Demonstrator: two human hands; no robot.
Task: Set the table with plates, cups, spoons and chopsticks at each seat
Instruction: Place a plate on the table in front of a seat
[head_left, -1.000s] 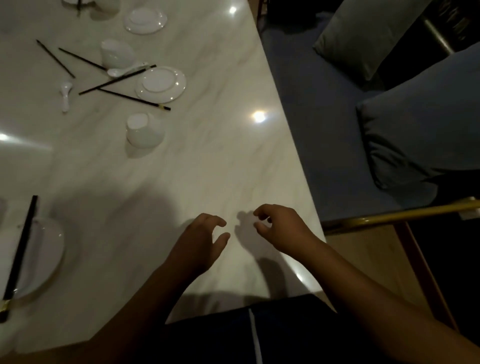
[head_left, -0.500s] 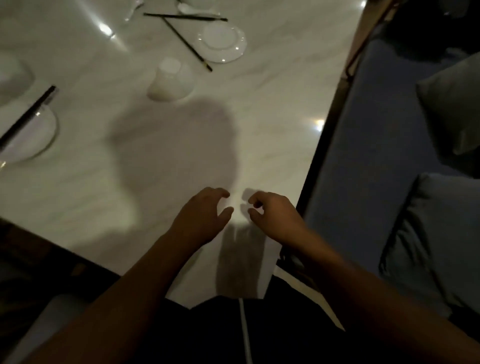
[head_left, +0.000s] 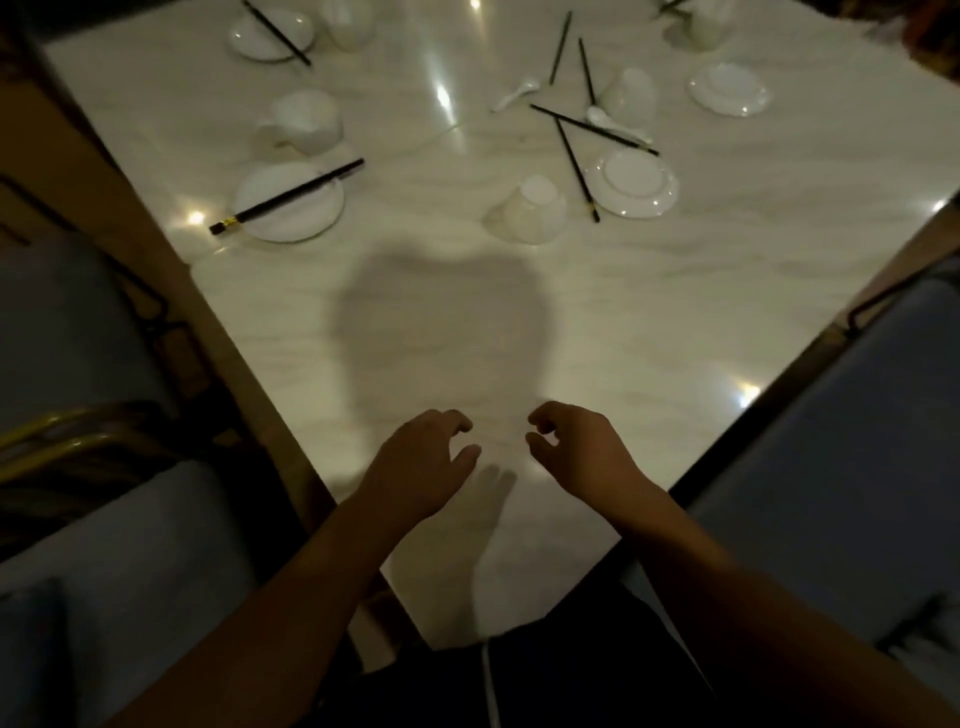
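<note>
**Status.** The left hand (head_left: 421, 457) and the right hand (head_left: 576, 449) hover side by side over the near corner of the worktop (head_left: 675, 322). Both are empty, with fingers loosely curled and thumbs apart. Neither touches any tableware.

**Change.** Over the last second the hands have kept this posture and taken nothing up. Only the view has swung. The loose tableware was off ahead and to the left, and it now lies ahead of both hands.

**Location of task items.**
- Ahead and left of the left hand: a plate (head_left: 288, 202) with a chopstick pair (head_left: 288, 196) laid across it. A cup (head_left: 306, 119) stands beyond the plate.
- Ahead of the right hand, well apart from it: a second cup (head_left: 527, 210), apparently overturned. A second plate (head_left: 635, 183) lies just to its right.
- Beyond these: loose chopsticks (head_left: 576, 156) lying crossed, two spoons (head_left: 514, 96) (head_left: 608, 120) and a third cup (head_left: 628, 96).
- Farther right: a third plate (head_left: 730, 89).

**Assessment.** The left place looks partly set, though no spoon is visible there. The group ahead of the right hand looks unsorted. The task is judged to be at an early to middle stage. With both hands free and the view turned to the scattered group, the probable next step is to reach forward, right the second cup and pair the chopsticks beside a plate. Crossed chopsticks may roll or drag a spoon when lifted, so take them one pair at a time.
</note>
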